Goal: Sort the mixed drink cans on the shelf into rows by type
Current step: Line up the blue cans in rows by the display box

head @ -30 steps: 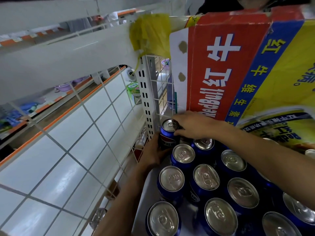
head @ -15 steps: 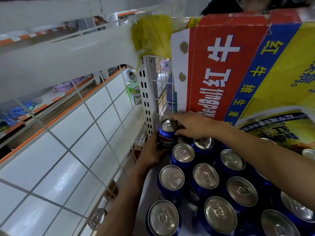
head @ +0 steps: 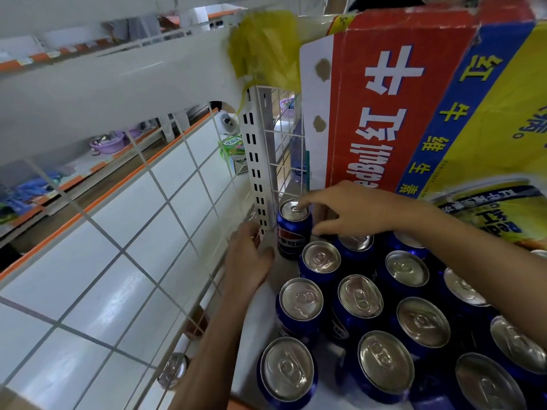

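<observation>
The can (head: 293,232), blue with a silver lid, stands upright on the shelf (head: 257,318) right against the foot of the post (head: 257,161), at the head of the row nearest that post. The right hand (head: 359,211) reaches in from the side away from the post with its fingers spread and straight. The forefinger (head: 310,200) rests its tip on the lid and the thumb lies by the can's wall on the side facing away from the post. Nothing is curled round the can, so it is touched rather than held. The left hand (head: 251,261) sits relaxed at the foot of the post, just beside the can, fingers loose and gripping nothing. The can looks sealed, so it is probably full and fairly heavy for its size. Its wall should be stiff while full, but it is thin and would dent under a hard squeeze, and the glossy paint is likely slippery. The best hold is probably round the wall at mid-height from the post side, where there is room, or by the rim from above. More cans (head: 302,298) of the same blue stand in rows running away from the post toward the camera. A tall carton (head: 414,99) rises on the far side of the can from the post. Mesh (head: 284,137) is fixed to the post, and a yellow bag (head: 263,45) hangs over its top.
</observation>
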Tool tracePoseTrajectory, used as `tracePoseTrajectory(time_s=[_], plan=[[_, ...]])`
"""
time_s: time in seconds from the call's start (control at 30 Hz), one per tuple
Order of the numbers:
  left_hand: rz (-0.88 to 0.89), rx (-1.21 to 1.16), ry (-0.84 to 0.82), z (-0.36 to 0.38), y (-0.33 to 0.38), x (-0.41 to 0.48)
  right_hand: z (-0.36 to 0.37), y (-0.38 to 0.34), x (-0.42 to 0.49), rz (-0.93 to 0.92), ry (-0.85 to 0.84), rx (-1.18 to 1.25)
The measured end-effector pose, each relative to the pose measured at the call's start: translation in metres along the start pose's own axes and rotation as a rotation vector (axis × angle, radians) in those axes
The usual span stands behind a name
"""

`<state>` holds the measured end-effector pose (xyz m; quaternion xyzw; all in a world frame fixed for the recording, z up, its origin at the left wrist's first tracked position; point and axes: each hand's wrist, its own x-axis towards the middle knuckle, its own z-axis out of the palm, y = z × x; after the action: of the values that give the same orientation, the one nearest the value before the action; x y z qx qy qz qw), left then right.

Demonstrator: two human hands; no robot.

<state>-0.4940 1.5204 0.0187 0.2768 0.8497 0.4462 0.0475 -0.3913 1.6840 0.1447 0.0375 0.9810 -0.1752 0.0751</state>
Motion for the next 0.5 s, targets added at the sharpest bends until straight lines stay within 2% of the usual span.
tracePoseTrajectory(time_s=[0.07,0.2,0.3,0.37,0.5], plan=[[0.046,0.032,-0.068,-0.010,-0.001,-0.007,-0.008,-0.006,-0.012,-0.044,-0.130,0.006],[0.122,0.058,-0.377,-0.013,-0.006,-0.021,0.001,-0.020,-0.020,-0.100,-0.278,-0.185],[0.081,-0.020,-0.461,-0.013,-0.013,-0.028,0.013,-0.024,-0.017,-0.103,-0.229,-0.294],[0.133,-0.019,-0.454,-0.014,-0.016,-0.031,0.014,-0.024,-0.016,-0.140,-0.200,-0.341],[0.126,-0.056,-0.455,-0.018,-0.018,-0.035,0.012,-0.025,-0.011,-0.152,-0.145,-0.306]])
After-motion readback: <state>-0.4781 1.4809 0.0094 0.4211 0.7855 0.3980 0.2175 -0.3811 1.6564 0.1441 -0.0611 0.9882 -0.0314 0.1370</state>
